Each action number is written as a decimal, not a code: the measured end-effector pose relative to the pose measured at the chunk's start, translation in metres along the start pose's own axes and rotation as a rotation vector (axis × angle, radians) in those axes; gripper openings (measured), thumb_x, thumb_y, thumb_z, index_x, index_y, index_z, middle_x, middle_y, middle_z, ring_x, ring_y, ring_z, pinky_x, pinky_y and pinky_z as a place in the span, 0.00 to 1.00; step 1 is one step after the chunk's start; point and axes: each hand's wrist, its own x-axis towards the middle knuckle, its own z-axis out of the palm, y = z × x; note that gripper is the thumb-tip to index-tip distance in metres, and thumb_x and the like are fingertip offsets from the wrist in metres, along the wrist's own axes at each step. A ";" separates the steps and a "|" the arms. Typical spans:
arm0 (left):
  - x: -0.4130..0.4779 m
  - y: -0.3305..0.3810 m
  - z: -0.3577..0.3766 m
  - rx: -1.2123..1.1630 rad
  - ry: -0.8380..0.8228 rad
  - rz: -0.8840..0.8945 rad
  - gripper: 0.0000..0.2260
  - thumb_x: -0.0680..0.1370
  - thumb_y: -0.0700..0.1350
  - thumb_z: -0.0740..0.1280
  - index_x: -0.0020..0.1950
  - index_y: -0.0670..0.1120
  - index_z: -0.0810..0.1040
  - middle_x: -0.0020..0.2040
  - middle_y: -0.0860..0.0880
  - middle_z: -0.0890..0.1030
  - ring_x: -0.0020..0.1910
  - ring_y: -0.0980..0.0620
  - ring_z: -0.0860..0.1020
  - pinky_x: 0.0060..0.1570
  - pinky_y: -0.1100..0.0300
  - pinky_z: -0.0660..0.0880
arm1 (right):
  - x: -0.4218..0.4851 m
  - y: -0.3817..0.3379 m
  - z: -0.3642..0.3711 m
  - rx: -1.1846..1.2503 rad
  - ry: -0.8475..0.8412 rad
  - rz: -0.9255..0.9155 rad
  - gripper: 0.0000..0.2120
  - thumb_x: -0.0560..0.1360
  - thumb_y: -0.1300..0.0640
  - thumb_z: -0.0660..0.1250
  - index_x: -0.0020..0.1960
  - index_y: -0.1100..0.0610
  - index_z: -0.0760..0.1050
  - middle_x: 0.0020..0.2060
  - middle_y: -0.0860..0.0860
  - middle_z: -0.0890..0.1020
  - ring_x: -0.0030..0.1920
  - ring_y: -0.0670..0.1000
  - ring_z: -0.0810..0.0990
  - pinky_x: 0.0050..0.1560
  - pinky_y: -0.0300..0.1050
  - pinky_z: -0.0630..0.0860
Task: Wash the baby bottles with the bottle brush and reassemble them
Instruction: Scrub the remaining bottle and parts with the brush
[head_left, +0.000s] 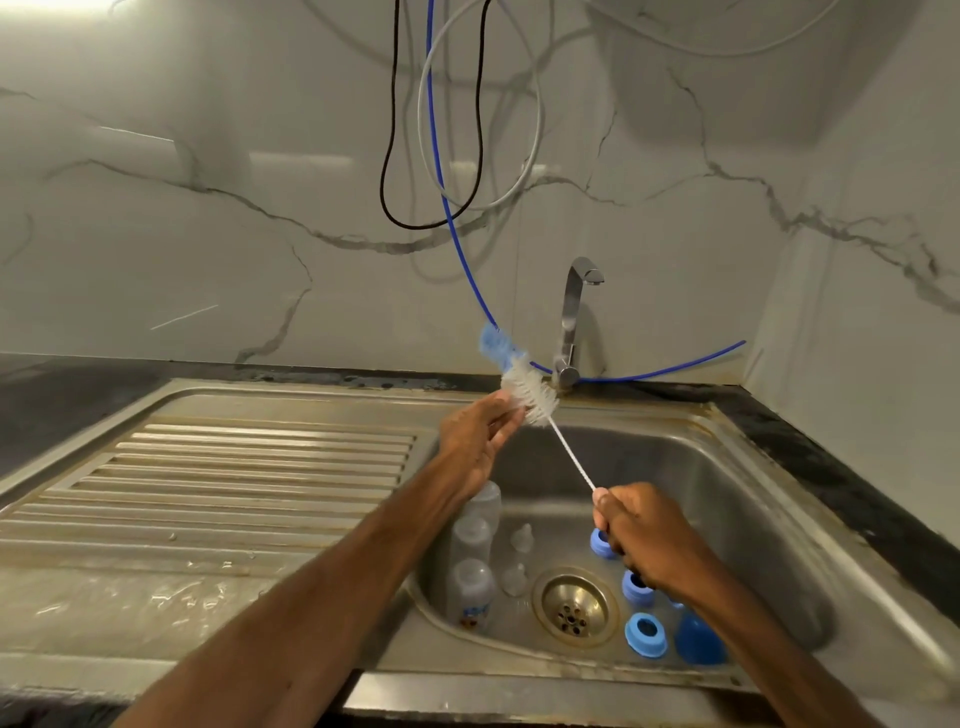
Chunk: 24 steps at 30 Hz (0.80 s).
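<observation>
Right grip (644, 535) is closed round the handle end of the bottle brush (524, 389), held in the air above the sink (753, 493). The left grip (480, 436) pinches the white bristles between thumb and fingertips. From the right grip the thin wire stem slants up toward 11 o'clock and ends in a blue tuft at 9 o'clock of the tap (571, 317).

Down in the basin, three clear baby bottles (470, 538) lie in a row at 9 o'clock of the drain (574, 605), against the basin wall. Two clear teats (522, 538) sit between them and the drain. Three blue collar rings (645, 634) sit from 1 to 4 o'clock of the drain — one partly hidden by the right grip — and a blue dome cap (698, 642) stands just beside the nearest ring, at its 3 o'clock. A ridged draining board (234, 467) lies at 9 o'clock of the basin, and a blue hose (462, 249) hangs down the wall behind the tap.
</observation>
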 end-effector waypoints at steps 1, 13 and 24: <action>-0.004 -0.003 0.002 0.023 -0.056 -0.032 0.10 0.79 0.35 0.70 0.59 0.34 0.80 0.57 0.36 0.84 0.56 0.41 0.85 0.53 0.56 0.83 | 0.002 -0.001 0.000 -0.001 0.029 -0.002 0.21 0.84 0.56 0.58 0.34 0.62 0.73 0.24 0.50 0.71 0.20 0.41 0.65 0.22 0.33 0.62; -0.008 -0.008 0.013 -0.001 -0.182 -0.083 0.15 0.76 0.33 0.72 0.63 0.39 0.79 0.59 0.40 0.85 0.60 0.45 0.83 0.64 0.56 0.78 | 0.006 -0.005 -0.003 0.101 0.106 -0.004 0.20 0.85 0.55 0.58 0.38 0.62 0.75 0.24 0.53 0.71 0.20 0.44 0.66 0.22 0.33 0.64; -0.007 -0.005 0.014 0.017 -0.103 -0.109 0.13 0.80 0.39 0.70 0.62 0.35 0.78 0.58 0.35 0.83 0.57 0.41 0.84 0.56 0.54 0.82 | 0.003 -0.001 0.000 0.072 0.078 0.000 0.20 0.85 0.55 0.58 0.36 0.59 0.75 0.22 0.47 0.71 0.20 0.40 0.66 0.22 0.32 0.63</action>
